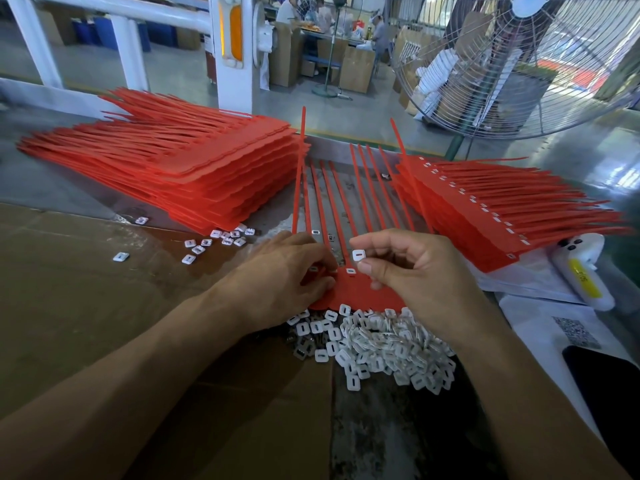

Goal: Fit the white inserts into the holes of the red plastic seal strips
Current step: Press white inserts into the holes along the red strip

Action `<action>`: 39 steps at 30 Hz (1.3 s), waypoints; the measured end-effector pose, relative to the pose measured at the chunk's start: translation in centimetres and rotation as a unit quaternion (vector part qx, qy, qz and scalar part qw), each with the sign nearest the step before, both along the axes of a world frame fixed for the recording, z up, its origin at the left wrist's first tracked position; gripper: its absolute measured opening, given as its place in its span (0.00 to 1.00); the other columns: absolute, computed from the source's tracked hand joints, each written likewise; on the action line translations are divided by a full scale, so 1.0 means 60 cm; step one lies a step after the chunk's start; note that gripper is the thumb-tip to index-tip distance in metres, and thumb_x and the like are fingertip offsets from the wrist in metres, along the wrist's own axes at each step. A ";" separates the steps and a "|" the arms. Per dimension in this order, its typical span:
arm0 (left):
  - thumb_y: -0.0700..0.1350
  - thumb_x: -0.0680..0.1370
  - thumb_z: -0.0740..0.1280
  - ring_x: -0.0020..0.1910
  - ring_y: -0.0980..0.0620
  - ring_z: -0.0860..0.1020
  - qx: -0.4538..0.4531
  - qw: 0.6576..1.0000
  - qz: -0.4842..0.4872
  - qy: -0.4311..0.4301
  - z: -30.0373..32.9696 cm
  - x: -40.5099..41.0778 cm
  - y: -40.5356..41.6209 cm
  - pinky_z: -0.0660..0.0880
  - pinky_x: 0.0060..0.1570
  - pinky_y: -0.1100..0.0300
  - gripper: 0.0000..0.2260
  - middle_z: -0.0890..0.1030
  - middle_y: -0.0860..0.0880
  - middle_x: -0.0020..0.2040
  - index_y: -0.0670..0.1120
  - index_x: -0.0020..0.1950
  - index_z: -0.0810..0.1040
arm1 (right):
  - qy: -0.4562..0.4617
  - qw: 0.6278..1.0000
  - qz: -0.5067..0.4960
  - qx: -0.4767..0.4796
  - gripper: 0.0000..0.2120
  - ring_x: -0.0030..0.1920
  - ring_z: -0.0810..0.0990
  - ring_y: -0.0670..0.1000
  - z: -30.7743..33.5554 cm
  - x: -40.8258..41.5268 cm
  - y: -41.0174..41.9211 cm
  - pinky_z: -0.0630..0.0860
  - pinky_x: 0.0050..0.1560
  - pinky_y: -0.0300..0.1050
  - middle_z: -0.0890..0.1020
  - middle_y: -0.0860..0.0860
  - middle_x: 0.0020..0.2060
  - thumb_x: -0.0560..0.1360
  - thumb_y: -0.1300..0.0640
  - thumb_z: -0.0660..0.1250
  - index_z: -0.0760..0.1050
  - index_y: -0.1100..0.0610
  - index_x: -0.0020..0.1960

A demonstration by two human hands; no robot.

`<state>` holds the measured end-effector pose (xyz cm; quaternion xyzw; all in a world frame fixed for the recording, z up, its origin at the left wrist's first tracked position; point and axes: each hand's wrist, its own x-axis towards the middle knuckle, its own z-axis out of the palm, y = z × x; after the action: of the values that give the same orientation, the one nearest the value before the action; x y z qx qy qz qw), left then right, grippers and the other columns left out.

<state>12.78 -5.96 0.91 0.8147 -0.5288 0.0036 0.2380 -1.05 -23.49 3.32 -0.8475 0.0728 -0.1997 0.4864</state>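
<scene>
Insertion under way: a white insert (357, 255) is pinched in the right hand (412, 268) above the red strip (353, 292), which is pressed down by the left hand's (287, 271) curled fingers. Alignment over the next empty hole is judged necessary.

Bright daylight, wide-angle edge distortion
</scene>
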 end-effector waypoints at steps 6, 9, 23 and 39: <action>0.56 0.81 0.65 0.61 0.58 0.69 -0.002 1.000 -0.001 -0.001 0.001 0.000 0.000 0.68 0.66 0.55 0.13 0.75 0.59 0.60 0.57 0.65 0.78 | -0.003 0.998 -0.057 -0.028 0.15 0.46 0.84 0.41 -0.005 0.002 -0.004 0.80 0.46 0.36 0.85 0.41 0.45 0.77 0.61 0.75 0.85 0.41 0.54; 0.57 0.81 0.65 0.61 0.58 0.69 0.001 1.000 -0.001 0.000 0.001 0.000 0.000 0.68 0.66 0.54 0.13 0.75 0.59 0.60 0.58 0.65 0.78 | 0.010 0.993 -0.106 -0.060 0.13 0.50 0.83 0.38 -0.011 0.004 -0.012 0.78 0.53 0.36 0.85 0.40 0.46 0.77 0.60 0.75 0.85 0.43 0.56; 0.58 0.81 0.64 0.60 0.60 0.68 0.005 1.000 0.000 -0.003 0.001 0.000 -0.002 0.67 0.64 0.58 0.14 0.74 0.60 0.60 0.59 0.65 0.77 | 0.111 0.965 -0.123 -0.206 0.10 0.50 0.76 0.34 -0.033 0.024 -0.028 0.68 0.49 0.28 0.79 0.38 0.49 0.80 0.57 0.72 0.85 0.49 0.60; 0.58 0.81 0.64 0.61 0.59 0.68 0.010 1.000 0.002 0.002 -0.001 0.002 -0.002 0.68 0.66 0.55 0.14 0.74 0.60 0.60 0.59 0.65 0.76 | 0.139 0.961 -0.107 -0.211 0.11 0.57 0.76 0.41 -0.034 0.025 -0.029 0.73 0.61 0.40 0.80 0.40 0.54 0.82 0.55 0.69 0.84 0.48 0.62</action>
<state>12.90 -6.09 0.83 0.8181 -0.5266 -0.0031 0.2311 0.43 -25.24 1.31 -0.9376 0.1866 -0.1416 0.2568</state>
